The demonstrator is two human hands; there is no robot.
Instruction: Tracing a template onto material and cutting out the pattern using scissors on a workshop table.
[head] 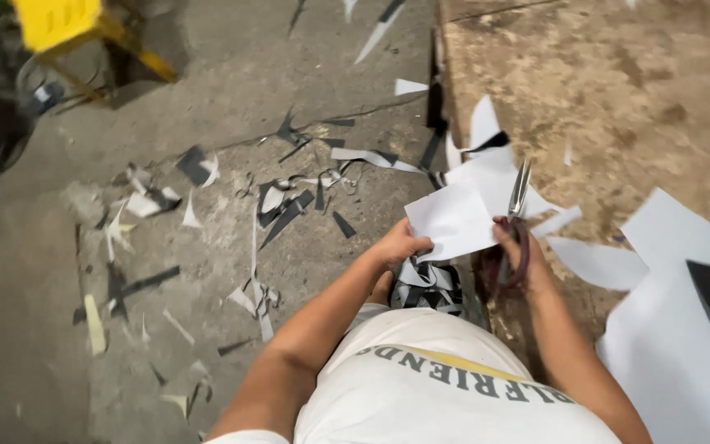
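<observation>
White shirt fabric [421,386] with curved lettering fills the bottom of the frame, closest to the lens, as a person cuts paper at the edge of a worn, stained surface [618,90]. Beyond it, a cracked concrete floor [207,263] spreads to the left, littered with black and white paper scraps [285,215] and long thin strips. Large white sheets [675,329], one with a black patch, lie over the right end of the surface, close beside the right forearm. A yellow stand [76,29] sits on the floor at top left, well apart from the work. At centre, the white sheet of paper [454,220] is held up over the edge of the surface, between both hands. The left hand [400,244] is clenched on the sheet's lower left corner, thumb on top. The right hand [519,251] grips the dark red handles of a pair of scissors [518,214], whose metal blades point up and away, lying against the sheet's right edge; how far the blades are parted cannot be made out. A bundle of black-and-white offcuts [427,286] sits just below the left hand, against the person's body.
</observation>
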